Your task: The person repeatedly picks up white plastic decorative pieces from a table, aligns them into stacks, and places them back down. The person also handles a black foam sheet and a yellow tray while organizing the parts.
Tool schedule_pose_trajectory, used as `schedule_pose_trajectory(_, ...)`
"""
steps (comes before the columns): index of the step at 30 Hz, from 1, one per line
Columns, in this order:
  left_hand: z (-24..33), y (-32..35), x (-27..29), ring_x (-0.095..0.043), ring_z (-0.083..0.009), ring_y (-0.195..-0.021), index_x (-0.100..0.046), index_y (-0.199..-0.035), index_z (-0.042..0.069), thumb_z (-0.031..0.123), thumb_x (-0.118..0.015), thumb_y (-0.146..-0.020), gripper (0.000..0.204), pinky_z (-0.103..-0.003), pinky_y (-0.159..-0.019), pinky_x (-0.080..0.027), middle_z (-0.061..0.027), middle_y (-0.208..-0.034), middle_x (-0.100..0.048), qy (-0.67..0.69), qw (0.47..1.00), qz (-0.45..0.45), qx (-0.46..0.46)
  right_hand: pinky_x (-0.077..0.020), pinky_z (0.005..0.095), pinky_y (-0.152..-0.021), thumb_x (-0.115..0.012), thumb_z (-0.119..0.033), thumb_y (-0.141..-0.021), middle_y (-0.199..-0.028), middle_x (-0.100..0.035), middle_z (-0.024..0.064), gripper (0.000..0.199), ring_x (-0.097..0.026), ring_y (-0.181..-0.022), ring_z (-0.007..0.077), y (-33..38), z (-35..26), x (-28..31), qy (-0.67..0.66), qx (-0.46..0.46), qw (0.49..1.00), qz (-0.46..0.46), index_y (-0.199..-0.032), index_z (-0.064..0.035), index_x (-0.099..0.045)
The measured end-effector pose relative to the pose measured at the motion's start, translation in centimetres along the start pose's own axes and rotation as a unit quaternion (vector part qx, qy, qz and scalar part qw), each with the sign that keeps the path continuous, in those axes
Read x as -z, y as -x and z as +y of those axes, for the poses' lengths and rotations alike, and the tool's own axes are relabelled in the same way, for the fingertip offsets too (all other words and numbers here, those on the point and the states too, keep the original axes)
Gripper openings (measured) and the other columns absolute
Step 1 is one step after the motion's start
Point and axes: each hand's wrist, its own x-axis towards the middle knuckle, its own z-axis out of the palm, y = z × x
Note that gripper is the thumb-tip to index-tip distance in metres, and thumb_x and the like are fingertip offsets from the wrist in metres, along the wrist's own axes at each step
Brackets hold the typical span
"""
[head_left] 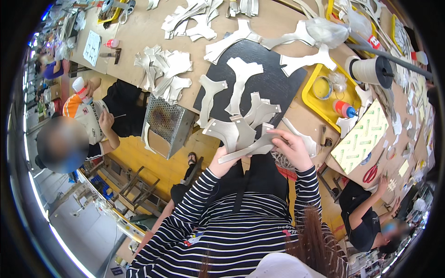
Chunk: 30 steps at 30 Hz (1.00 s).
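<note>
Close to the table's near edge, my left hand (pixel 220 162) grips some pale, curved cut pieces (pixel 227 133) that look like leather, fanned out above it. They hide part of its fingers. My right hand (pixel 293 148) pinches a similar branching piece (pixel 255 147) between thumb and fingers, and its long arm reaches across to my left hand. Just beyond lie more such pieces on a black board (pixel 273 69): a Y-shaped one (pixel 242 81), a narrower one (pixel 211 95) at its left and a small overlapping group (pixel 262 110).
Piles of pale pieces (pixel 164 69) cover the table's left and far parts. At right are a yellow tray (pixel 308 95) with a red bottle (pixel 343 109), a thread spool (pixel 368 72) and red scissors (pixel 371 173). A metal perforated box (pixel 169 125) stands at left. Co-workers sit on both sides.
</note>
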Motion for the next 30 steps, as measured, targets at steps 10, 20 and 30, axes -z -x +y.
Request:
schedule_pose_trajectory(10, -1.7, 1.3, 3.4, -0.066, -0.0191, -0.095, -0.056, -0.120, -0.002, 0.009, -0.058, -0.092, 0.030, -0.023, -0.073, -0.051, -0.0112, -0.108, -0.065, 0.083, 0.996, 0.002, -0.038, -0.0449, 0.0316, -0.094, -0.055, -0.005, -0.091, -0.121, -0.062, 0.0110, 0.033, -0.059, -0.109, 0.0225, -6.1, -4.3, -1.0, 0.117, 0.118, 0.952, -0.256, -0.125, -0.0053, -0.058)
schedule_pose_trajectory(20, -1.9, 0.3, 5.1, -0.061, -0.0072, -0.063, -0.063, -0.111, -0.001, 0.006, -0.059, -0.091, 0.021, -0.021, -0.055, -0.048, -0.0065, -0.084, -0.070, -0.066, 0.990, 0.092, -0.087, -0.0422, 0.0328, -0.099, -0.066, -0.004, -0.084, -0.141, -0.040, 0.0102, 0.072, -0.048, -0.122, 0.0188, -7.8, -6.3, -3.4, 0.133, 0.126, 0.960, -0.211, -0.145, -0.0077, -0.027)
schedule_pose_trajectory(30, 2.6, -2.1, 5.7, -0.049, -0.0053, -0.062, -0.059, -0.102, -0.005, 0.011, -0.051, -0.097, 0.019, -0.020, -0.057, -0.040, -0.0083, -0.093, -0.067, 0.054, 0.958, 0.258, -0.114, -0.0493, 0.0239, -0.076, -0.065, 0.003, -0.079, -0.108, -0.059, 0.0008, 0.034, -0.060, -0.089, 0.0097, -10.7, -7.9, 8.4, 0.259, 0.102, 0.960, -0.028, -0.111, -0.0063, -0.058)
